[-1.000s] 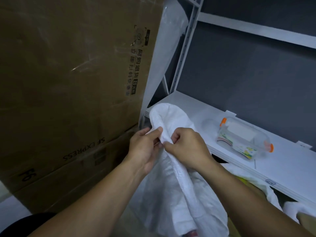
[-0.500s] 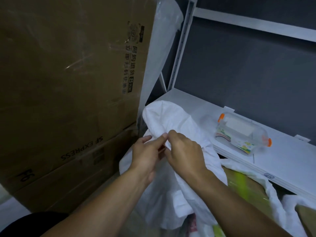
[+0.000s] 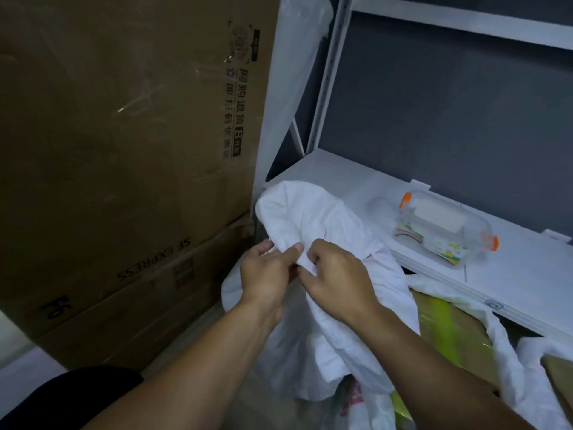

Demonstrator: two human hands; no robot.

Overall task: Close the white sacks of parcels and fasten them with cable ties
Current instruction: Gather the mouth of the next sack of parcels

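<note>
Stacked cardboard boxes (image 3: 124, 156) wall off nine o'clock, and the white shelf (image 3: 527, 274) edge crowds three o'clock, leaving a narrow gap at centre. There the white sack (image 3: 310, 212) rises toward twelve o'clock of both grips. The left grip (image 3: 266, 274) and right grip (image 3: 338, 280), touching, each pinch its gathered fabric with curled fingers. A second ago the neck was a narrow strip; now it bunches wider.

White woven sack (image 3: 313, 212) is standing bunched and crumpled at its mouth, top flopping over toward the shelf, with parcels showing at its lower opening.
</note>
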